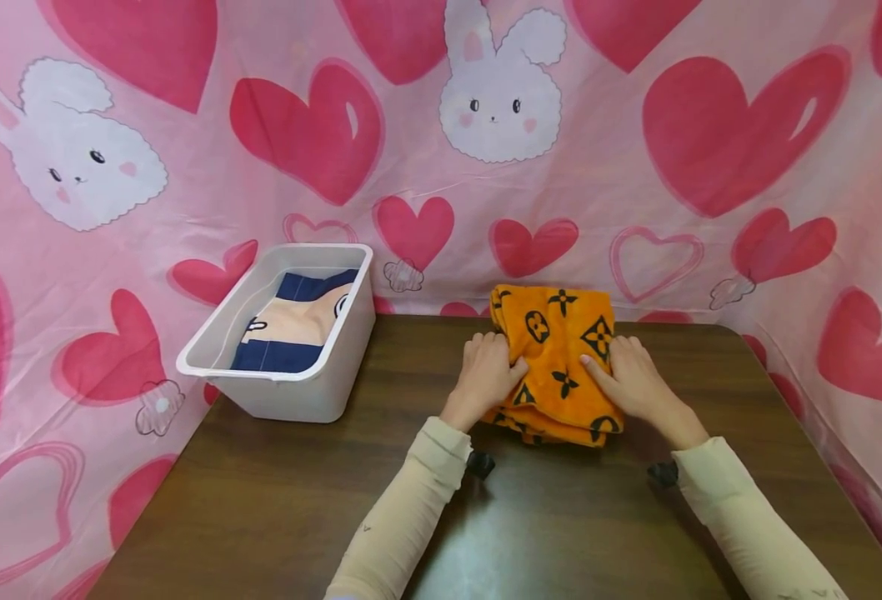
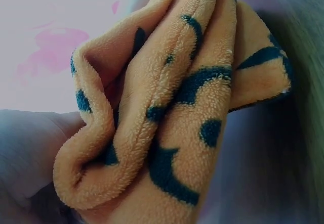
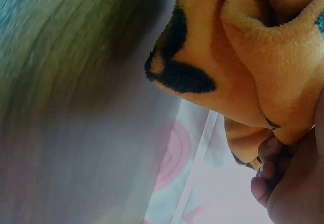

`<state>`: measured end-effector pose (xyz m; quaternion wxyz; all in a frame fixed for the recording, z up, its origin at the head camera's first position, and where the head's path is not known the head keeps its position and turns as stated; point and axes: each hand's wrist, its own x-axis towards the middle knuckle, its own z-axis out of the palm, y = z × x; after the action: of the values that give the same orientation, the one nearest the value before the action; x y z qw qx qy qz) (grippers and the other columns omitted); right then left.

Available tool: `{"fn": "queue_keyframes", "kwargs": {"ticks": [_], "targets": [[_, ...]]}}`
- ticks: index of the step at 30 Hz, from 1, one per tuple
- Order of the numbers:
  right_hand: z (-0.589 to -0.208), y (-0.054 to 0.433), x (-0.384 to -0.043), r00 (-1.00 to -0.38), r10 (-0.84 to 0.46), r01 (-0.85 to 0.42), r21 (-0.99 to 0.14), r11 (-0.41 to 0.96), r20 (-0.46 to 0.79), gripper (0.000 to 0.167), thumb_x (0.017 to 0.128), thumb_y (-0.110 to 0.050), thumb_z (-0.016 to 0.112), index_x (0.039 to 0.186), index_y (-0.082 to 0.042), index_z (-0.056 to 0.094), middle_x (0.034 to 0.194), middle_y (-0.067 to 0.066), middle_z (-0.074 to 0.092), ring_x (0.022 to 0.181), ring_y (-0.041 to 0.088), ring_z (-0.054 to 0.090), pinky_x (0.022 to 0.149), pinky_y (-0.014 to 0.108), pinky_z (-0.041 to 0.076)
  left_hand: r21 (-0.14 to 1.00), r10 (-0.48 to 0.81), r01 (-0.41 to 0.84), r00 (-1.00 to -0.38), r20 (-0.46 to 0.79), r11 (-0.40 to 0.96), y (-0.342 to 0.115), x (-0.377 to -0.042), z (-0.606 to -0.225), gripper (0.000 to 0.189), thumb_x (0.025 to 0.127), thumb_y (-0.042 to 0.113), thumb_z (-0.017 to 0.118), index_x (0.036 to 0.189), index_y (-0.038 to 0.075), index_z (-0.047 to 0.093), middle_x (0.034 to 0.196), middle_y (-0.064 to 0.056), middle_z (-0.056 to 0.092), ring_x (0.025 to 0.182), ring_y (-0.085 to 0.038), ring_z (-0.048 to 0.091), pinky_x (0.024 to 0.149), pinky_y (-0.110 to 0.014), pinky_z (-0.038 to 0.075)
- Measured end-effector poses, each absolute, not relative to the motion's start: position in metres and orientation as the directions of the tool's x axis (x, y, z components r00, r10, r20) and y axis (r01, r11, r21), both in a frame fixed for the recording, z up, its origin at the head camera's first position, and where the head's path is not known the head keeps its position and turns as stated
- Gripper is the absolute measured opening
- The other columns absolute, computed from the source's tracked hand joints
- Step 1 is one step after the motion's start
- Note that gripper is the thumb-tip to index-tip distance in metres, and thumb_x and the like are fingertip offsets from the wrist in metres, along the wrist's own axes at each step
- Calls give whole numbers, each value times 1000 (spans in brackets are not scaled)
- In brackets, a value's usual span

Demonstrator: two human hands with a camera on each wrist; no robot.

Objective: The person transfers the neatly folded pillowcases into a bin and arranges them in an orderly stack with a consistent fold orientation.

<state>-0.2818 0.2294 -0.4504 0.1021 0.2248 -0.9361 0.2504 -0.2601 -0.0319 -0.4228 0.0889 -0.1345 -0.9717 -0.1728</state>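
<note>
An orange fleecy cloth (image 1: 561, 358) with dark flower and letter patterns is folded into several layers above the wooden table. My left hand (image 1: 486, 371) grips its left side, thumb on the front face. On the opposite side my right hand (image 1: 632, 379) pinches the edge, thumb also in front. In the left wrist view the cloth (image 2: 167, 113) hangs in thick folds, with part of the left hand (image 2: 30, 158) at the side. The right wrist view shows curled fingers of the right hand (image 3: 288, 178) under the cloth (image 3: 243, 67).
A white plastic bin (image 1: 283, 396) stands at the table's back left. Inside it lies a folded navy and beige cloth (image 1: 291, 321). The brown table (image 1: 298, 500) ends against a pink curtain (image 1: 426, 125) printed with hearts and rabbits.
</note>
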Motion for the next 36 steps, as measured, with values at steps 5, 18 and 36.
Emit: {"fn": "queue_keyframes", "kwargs": {"ticks": [5,18,36], "targets": [[-452,224,-282,-872,-382,-486,-434,759,307,43,105,-41,52,111,1,56,93,15,56,84,31,41,79,39,27,330,216,284,-950,226,900,-38,-258,-422,35,99,37,59,77,11,52,75,-4,47,74,-23,41,74,-32,32],[-452,214,-285,-862,-371,-501,-464,731,346,40,103,-39,55,109,1,54,90,12,52,85,29,38,80,40,26,353,167,264,-945,282,898,-47,-257,-416,31,97,34,61,83,6,56,77,-5,49,75,-23,42,72,-33,34],[-451,193,-285,-817,-352,-558,-473,682,456,38,103,-35,58,110,2,55,90,13,55,85,29,39,81,41,27,310,161,284,-916,368,907,-66,-255,-410,31,96,33,63,85,4,59,79,-7,52,74,-26,46,71,-36,38]]}}
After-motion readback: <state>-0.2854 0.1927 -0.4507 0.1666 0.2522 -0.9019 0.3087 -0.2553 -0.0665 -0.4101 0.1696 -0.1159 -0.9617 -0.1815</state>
